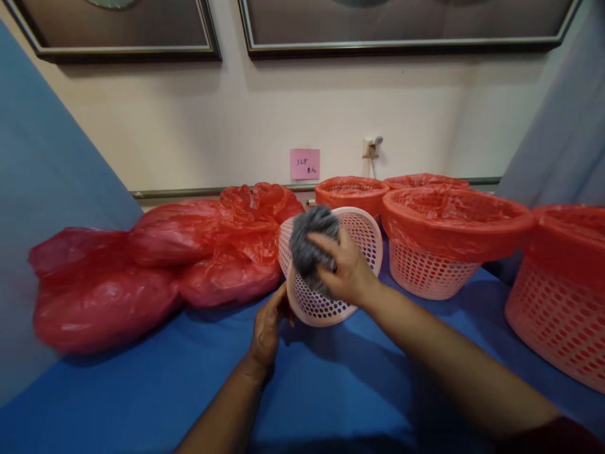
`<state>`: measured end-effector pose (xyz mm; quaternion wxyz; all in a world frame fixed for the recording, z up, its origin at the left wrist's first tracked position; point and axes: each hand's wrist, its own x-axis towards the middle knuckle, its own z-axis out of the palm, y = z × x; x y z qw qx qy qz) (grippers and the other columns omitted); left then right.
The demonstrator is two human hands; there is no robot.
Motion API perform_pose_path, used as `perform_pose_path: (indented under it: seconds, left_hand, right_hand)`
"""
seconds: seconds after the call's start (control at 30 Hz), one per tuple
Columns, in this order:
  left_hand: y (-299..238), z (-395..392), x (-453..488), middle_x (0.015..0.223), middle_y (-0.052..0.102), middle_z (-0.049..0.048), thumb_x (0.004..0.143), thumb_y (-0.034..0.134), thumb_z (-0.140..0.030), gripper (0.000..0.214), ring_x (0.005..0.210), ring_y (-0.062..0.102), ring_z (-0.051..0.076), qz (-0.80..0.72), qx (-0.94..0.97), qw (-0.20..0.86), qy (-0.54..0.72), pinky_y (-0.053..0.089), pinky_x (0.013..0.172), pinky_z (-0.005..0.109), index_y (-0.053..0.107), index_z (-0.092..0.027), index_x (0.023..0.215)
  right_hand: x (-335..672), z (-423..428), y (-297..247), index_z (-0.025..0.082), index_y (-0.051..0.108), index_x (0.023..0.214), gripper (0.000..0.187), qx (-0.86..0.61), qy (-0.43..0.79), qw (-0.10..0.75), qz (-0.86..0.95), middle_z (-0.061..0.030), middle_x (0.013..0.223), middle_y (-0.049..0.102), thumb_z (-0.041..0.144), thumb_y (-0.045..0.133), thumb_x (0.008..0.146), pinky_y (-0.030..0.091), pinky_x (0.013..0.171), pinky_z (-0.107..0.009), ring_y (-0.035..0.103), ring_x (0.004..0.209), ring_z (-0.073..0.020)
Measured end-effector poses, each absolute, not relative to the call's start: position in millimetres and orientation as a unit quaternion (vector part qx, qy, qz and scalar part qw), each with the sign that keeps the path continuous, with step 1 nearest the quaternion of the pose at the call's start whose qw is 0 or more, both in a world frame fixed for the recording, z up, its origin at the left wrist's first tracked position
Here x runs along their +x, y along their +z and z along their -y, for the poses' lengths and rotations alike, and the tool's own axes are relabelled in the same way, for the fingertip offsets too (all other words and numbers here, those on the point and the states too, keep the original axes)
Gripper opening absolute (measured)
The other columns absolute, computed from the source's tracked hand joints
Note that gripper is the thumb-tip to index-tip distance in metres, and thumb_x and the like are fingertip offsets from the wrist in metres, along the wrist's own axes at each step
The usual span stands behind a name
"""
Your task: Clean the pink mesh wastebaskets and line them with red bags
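Note:
A pale pink plastic basket [302, 309] with round holes lies tilted on the blue-covered table, its mouth facing me. My left hand [267, 331] grips the basket low on its left side; some fingers are hidden behind the wall. In front of the basket's mouth, my right hand [347, 268] is closed on a bunched grey cloth [309, 243]. The cloth is slightly blurred and covers part of the basket's inside. Whether it touches the wall I cannot tell.
Several knotted red plastic bags [203, 246], full and bulging, sit on the left. To the right stand several baskets lined with red bags, one nearest the middle [432, 271] and one at the edge [558, 315]. A pink note [305, 164] and a socket [371, 148] are on the wall.

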<state>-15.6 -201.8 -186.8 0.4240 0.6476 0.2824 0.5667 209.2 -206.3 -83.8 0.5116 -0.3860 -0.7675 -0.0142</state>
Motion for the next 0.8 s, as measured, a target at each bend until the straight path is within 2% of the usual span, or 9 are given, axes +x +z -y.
perform_pose_path:
  seconds: [0.1, 0.17, 0.2, 0.3, 0.37, 0.5, 0.57, 0.7, 0.8]
  left_hand:
    - [-190, 201, -17, 0.094, 0.077, 0.0080, 0.096, 0.051, -0.070, 0.062, 0.083, 0.068, 0.024, -0.296, 0.624, 0.421, 0.588, 0.058, 0.073, 0.035, 0.076, -0.022, 0.126]
    - [-190, 202, -16, 0.105, 0.079, 0.0099, 0.098, 0.048, -0.068, 0.064, 0.097, 0.071, 0.028, -0.308, 0.614, 0.431, 0.585, 0.059, 0.085, 0.040, 0.072, -0.021, 0.134]
    - [-188, 203, -15, 0.110, 0.079, 0.0107, 0.097, 0.051, -0.066, 0.064, 0.101, 0.072, 0.029, -0.319, 0.610, 0.435, 0.580, 0.059, 0.088, 0.042, 0.068, -0.020, 0.139]
    - [-183, 206, -10, 0.122, 0.078, 0.0121, 0.084, 0.077, -0.054, 0.068, 0.112, 0.072, 0.032, -0.358, 0.607, 0.421, 0.571, 0.058, 0.099, 0.046, 0.066, -0.018, 0.141]
    - [-179, 206, -6, 0.130, 0.075, 0.0126, 0.076, 0.087, -0.045, 0.069, 0.119, 0.071, 0.032, -0.367, 0.605, 0.406, 0.578, 0.054, 0.109, 0.049, 0.068, -0.018, 0.137]
    - [-176, 207, -2, 0.132, 0.075, 0.0133, 0.079, 0.085, -0.043, 0.063, 0.119, 0.072, 0.032, -0.366, 0.605, 0.400, 0.583, 0.052, 0.112, 0.053, 0.070, -0.018, 0.135]
    - [-177, 207, -1, 0.134, 0.074, 0.0132, 0.080, 0.085, -0.042, 0.062, 0.121, 0.072, 0.032, -0.360, 0.611, 0.399, 0.582, 0.052, 0.113, 0.053, 0.069, -0.019, 0.136]
    - [-179, 207, -2, 0.138, 0.072, 0.0116, 0.084, 0.082, -0.043, 0.059, 0.127, 0.068, 0.033, -0.359, 0.620, 0.384, 0.583, 0.049, 0.115, 0.052, 0.069, -0.020, 0.137]
    - [-181, 206, -5, 0.138, 0.072, 0.0102, 0.089, 0.075, -0.048, 0.052, 0.128, 0.067, 0.033, -0.368, 0.624, 0.378, 0.577, 0.049, 0.115, 0.051, 0.071, -0.022, 0.135]
  right_hand:
    - [191, 231, -129, 0.030, 0.067, 0.131, 0.052, -0.338, 0.047, 0.319, 0.884, -0.0093, 0.123, 0.057, 0.020, 0.068, 0.080, 0.055, 0.083, -0.037, 0.060, 0.101, -0.0240]
    - [195, 248, -161, 0.030, 0.071, 0.122, 0.046, -0.345, 0.079, 0.219, 0.909, -0.0073, 0.112, 0.060, 0.017, 0.068, 0.078, 0.052, 0.078, -0.034, 0.059, 0.095, -0.0227]
    - [202, 254, -175, 0.029, 0.073, 0.117, 0.043, -0.353, 0.098, 0.198, 0.909, -0.0064, 0.110, 0.061, 0.015, 0.067, 0.077, 0.051, 0.079, -0.032, 0.059, 0.094, -0.0217]
    - [237, 256, -197, 0.029, 0.075, 0.108, 0.042, -0.435, 0.136, 0.222, 0.862, -0.0037, 0.109, 0.063, 0.010, 0.066, 0.072, 0.049, 0.079, -0.029, 0.061, 0.092, -0.0193]
    - [263, 246, -197, 0.029, 0.075, 0.107, 0.044, -0.535, 0.121, 0.248, 0.799, -0.0039, 0.109, 0.064, 0.007, 0.063, 0.071, 0.049, 0.080, -0.029, 0.061, 0.089, -0.0190]
    - [290, 224, -191, 0.020, 0.071, 0.120, 0.050, -0.661, 0.068, 0.266, 0.699, -0.0136, 0.116, 0.063, 0.002, 0.054, 0.076, 0.050, 0.090, -0.042, 0.061, 0.100, -0.0274]
    - [283, 224, -193, 0.018, 0.071, 0.118, 0.048, -0.674, 0.067, 0.270, 0.685, -0.0160, 0.119, 0.063, 0.002, 0.056, 0.075, 0.051, 0.091, -0.045, 0.063, 0.103, -0.0312]
    - [231, 252, -194, 0.024, 0.075, 0.108, 0.045, -0.575, 0.181, 0.317, 0.732, -0.0092, 0.115, 0.072, 0.008, 0.071, 0.066, 0.057, 0.092, -0.044, 0.070, 0.102, -0.0334]
    - [189, 265, -168, 0.032, 0.070, 0.121, 0.045, -0.469, 0.257, 0.406, 0.741, -0.0033, 0.114, 0.074, 0.023, 0.072, 0.077, 0.058, 0.098, -0.046, 0.071, 0.107, -0.0293]
